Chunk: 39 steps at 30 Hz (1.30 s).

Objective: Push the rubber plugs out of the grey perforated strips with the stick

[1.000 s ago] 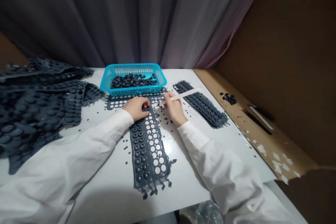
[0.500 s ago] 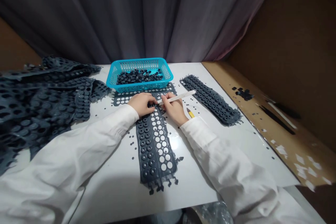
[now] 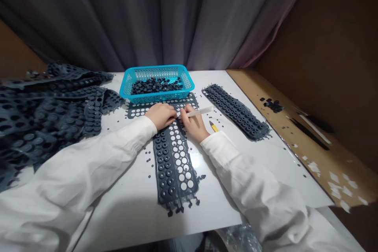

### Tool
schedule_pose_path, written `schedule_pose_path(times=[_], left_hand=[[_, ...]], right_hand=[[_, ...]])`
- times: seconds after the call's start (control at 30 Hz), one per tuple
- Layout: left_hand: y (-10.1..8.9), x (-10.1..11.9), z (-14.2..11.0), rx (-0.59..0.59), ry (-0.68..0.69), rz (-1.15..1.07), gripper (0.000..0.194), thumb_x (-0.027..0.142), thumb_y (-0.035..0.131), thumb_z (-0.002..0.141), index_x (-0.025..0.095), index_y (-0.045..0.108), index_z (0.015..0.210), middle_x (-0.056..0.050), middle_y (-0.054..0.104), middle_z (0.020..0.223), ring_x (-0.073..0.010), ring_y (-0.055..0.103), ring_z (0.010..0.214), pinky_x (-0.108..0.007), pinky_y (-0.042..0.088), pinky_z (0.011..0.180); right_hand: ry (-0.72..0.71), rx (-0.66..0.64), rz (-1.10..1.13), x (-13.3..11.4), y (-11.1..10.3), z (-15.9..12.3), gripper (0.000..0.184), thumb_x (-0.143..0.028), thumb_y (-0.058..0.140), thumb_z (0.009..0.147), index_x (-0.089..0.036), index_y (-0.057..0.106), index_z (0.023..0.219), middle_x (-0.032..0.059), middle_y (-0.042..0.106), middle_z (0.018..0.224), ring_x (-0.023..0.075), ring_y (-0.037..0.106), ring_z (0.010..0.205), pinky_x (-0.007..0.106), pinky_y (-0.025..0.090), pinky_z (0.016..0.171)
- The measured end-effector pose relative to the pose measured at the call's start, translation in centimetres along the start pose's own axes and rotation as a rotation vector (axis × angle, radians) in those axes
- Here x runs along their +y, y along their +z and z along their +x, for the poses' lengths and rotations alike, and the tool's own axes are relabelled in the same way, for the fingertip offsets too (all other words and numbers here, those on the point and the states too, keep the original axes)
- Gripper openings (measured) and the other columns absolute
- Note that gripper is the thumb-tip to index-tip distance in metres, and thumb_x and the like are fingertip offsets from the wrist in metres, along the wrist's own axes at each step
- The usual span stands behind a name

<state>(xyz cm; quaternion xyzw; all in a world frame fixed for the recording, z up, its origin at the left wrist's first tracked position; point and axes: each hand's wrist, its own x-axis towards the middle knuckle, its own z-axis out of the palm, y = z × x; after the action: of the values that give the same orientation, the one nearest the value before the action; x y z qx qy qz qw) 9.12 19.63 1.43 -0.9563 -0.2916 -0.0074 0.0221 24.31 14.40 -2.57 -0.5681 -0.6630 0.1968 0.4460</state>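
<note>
In my right hand (image 3: 193,124) a slim white pen-like tool (image 3: 203,111) is pinched, slanting up to the right, its tip close to my left fingers. My left hand (image 3: 161,116) rests on a dark rubber sheet (image 3: 177,181), fingers curled and closed; whatever they pinch is hidden. On the sheet's left half stand rows of raised rubber rings, while the right half has rows of round holes with the white table showing through. Just behind my hands, a blue basket (image 3: 156,98) full of small black pieces (image 3: 156,86) overlaps another holed sheet part.
A second ringed rubber strip (image 3: 236,112) lies to the right. Heaped sheets (image 3: 59,122) cover the left side. A yellow-handled tool (image 3: 214,126) lies beside my right wrist. Black pieces (image 3: 273,105), dark tools (image 3: 310,133) and white scraps (image 3: 335,189) are along the brown right-hand surface.
The white tool's rear end has dipped and shifted left. My left fingers have closed in over the dark piece that showed beneath them. The view has moved slightly.
</note>
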Motion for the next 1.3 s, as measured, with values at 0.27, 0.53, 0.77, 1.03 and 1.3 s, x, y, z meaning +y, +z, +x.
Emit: schedule_pose_path(times=[0.27,0.53,0.77,1.03,1.3], left_hand=[[-1.0,-0.2,1.0,-0.069,0.019,0.022,0.02,0.029,0.054,0.074,0.018,0.066,0.086,-0.004,0.067,0.084,-0.0224,0.061,0.083,-0.031,0.042,0.066],[-1.2,-0.5,1.3,-0.078,0.055,0.029,0.016,0.031,0.054,0.073,0.02,0.065,0.078,-0.002,0.067,0.081,-0.0215,0.062,0.079,-0.03,0.04,0.063],[-0.5,-0.7,0.9,-0.028,0.061,0.065,0.017,0.03,0.053,0.074,0.018,0.064,0.077,-0.004,0.067,0.083,-0.0207,0.061,0.081,-0.03,0.041,0.068],[0.1,-0.9,0.6,-0.009,0.042,0.002,0.017,0.03,0.053,0.074,0.019,0.064,0.08,-0.005,0.067,0.087,-0.0214,0.06,0.084,-0.031,0.042,0.071],[0.4,-1.0,0.3,0.026,0.025,-0.023,0.015,0.03,0.053,0.074,0.019,0.064,0.078,-0.003,0.067,0.085,-0.0207,0.06,0.082,-0.03,0.041,0.067]], right_hand=[[-0.004,-0.006,0.016,-0.1,-0.1,-0.1,0.025,-0.031,0.038,0.089,-0.023,0.036,0.066,-0.0029,0.048,0.058,0.0143,0.048,0.058,0.025,0.035,0.057],[-0.021,-0.022,0.002,-0.1,-0.1,-0.1,0.025,-0.03,0.037,0.089,-0.022,0.037,0.066,-0.0021,0.05,0.059,0.0142,0.049,0.059,0.025,0.035,0.057],[-0.037,-0.109,-0.342,-1.9,-0.3,0.9,0.021,-0.028,0.035,0.09,-0.018,0.049,0.078,0.0031,0.056,0.066,0.0164,0.051,0.062,0.025,0.033,0.058],[-0.033,-0.171,-0.505,-2.9,-0.4,1.3,0.024,-0.029,0.033,0.091,-0.016,0.053,0.091,0.0086,0.061,0.071,0.0192,0.055,0.063,0.026,0.032,0.056],[-0.025,-0.118,-0.382,-2.4,-0.3,1.4,0.019,-0.026,0.037,0.088,-0.018,0.052,0.078,0.0045,0.057,0.062,0.0168,0.051,0.057,0.025,0.033,0.055]])
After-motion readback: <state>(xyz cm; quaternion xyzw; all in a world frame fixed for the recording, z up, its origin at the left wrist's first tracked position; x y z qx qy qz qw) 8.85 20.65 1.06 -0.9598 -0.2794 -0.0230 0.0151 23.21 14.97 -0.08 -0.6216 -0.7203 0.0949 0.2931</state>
